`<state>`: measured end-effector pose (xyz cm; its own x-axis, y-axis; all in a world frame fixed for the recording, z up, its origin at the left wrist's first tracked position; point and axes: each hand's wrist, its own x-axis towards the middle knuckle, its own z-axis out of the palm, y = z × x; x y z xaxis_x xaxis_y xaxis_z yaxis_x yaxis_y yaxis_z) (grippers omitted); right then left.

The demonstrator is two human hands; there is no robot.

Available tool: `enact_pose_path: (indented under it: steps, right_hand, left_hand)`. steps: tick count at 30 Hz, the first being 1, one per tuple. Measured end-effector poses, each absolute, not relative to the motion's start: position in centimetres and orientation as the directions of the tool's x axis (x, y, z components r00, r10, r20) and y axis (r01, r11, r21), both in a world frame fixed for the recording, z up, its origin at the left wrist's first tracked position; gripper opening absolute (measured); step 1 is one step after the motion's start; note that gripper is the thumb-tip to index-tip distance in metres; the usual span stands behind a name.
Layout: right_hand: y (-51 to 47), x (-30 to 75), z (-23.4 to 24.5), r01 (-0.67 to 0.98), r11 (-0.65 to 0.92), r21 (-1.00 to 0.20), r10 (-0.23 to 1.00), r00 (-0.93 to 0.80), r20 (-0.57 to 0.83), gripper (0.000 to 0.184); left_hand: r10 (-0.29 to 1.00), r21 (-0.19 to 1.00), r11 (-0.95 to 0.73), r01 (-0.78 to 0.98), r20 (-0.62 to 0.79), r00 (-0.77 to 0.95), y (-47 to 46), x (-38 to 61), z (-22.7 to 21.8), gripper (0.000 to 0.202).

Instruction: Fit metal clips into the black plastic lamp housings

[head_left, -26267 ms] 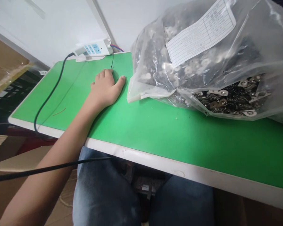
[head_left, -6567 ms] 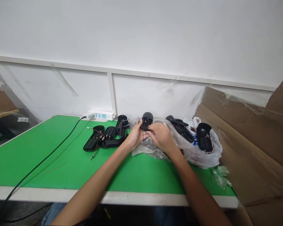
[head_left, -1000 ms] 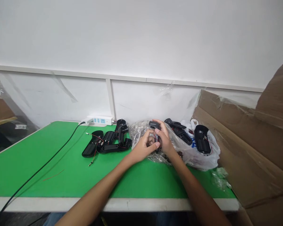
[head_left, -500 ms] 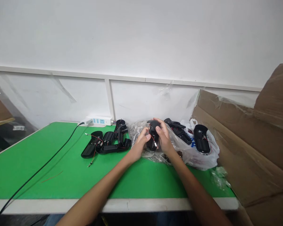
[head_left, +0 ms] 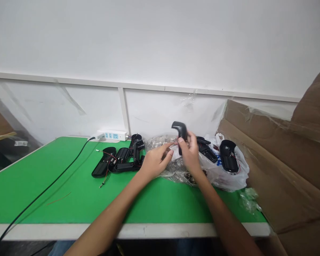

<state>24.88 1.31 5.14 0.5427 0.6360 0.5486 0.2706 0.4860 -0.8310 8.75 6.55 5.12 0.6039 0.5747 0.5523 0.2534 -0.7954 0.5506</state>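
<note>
The right hand (head_left: 190, 151) is closed around a glossy black plastic casing with a hooked upper end (head_left: 181, 130), its thumb on the near face and its fingers wrapped along the right side. The casing stands roughly upright in this grip: the hooked end rises above the thumb and points left, while the narrower lower end reaches below the thumb tip, held up in front of a clear plastic bag filled with small metal parts (head_left: 156, 142). The casing is slightly blurred, so its finer details cannot be told. The left hand (head_left: 156, 159) is spread fairly wide, thumb and forefinger apart, with its fingertips just beside the casing's left edge; whether they touch it cannot be told. Left of the clear bag, a cluster of black plastic casings with thin red wires (head_left: 104, 166) lies on the green tabletop with a white edge (head_left: 77, 206). To the right, 1 more black casing with an open, hollow face (head_left: 228, 156) rests on a white plastic bag with blue print (head_left: 241, 176), near a brown cardboard sheet (head_left: 264, 160). A white power strip with blue sockets (head_left: 114, 135) sits against the wall at the back.
</note>
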Motion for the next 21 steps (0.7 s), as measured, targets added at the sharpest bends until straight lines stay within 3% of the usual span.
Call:
enact_pose_path:
  steps: [2, 5, 8, 11, 16, 21]
  right_hand:
    - [0.3, 27.1, 6.4, 0.482, 0.383, -0.788, 0.49, 0.617, 0.616, 0.065]
    - [-1.6, 30.9, 8.0, 0.786, 0.019, -0.619, 0.315, 0.582, 0.749, 0.069]
    - [-2.8, 33.9, 8.1, 0.785, -0.325, -0.528, 0.337, 0.618, 0.711, 0.067]
    - [-2.8, 35.2, 7.2, 0.716, -0.541, -0.44, 0.365, 0.672, 0.644, 0.059]
    - [-2.3, 35.4, 6.1, 0.69, -0.604, -0.398, 0.381, 0.689, 0.616, 0.053]
    - [-2.0, 34.9, 5.9, 0.74, -0.528, -0.416, 0.357, 0.638, 0.682, 0.064]
  left_hand:
    - [0.586, 0.453, -0.81, 0.373, 0.593, 0.552, 7.0, 8.5, 5.6, 0.049]
    - [0.69, 0.325, -0.673, 0.665, 0.6, 0.405, 8.1, 8.0, 6.3, 0.054]
    - [0.825, 0.227, -0.397, 0.889, 0.512, 0.237, 9.5, 7.1, 6.6, 0.063]
    - [0.927, 0.156, -0.19, 0.969, 0.355, 0.125, 10.8, 5.9, 6.8, 0.068]
    - [0.97, 0.131, -0.137, 0.982, 0.216, 0.107, 11.4, 5.0, 6.9, 0.062]
    - [0.931, 0.025, -0.22, 0.975, 0.303, 0.202, 10.6, 5.6, 6.3, 0.046]
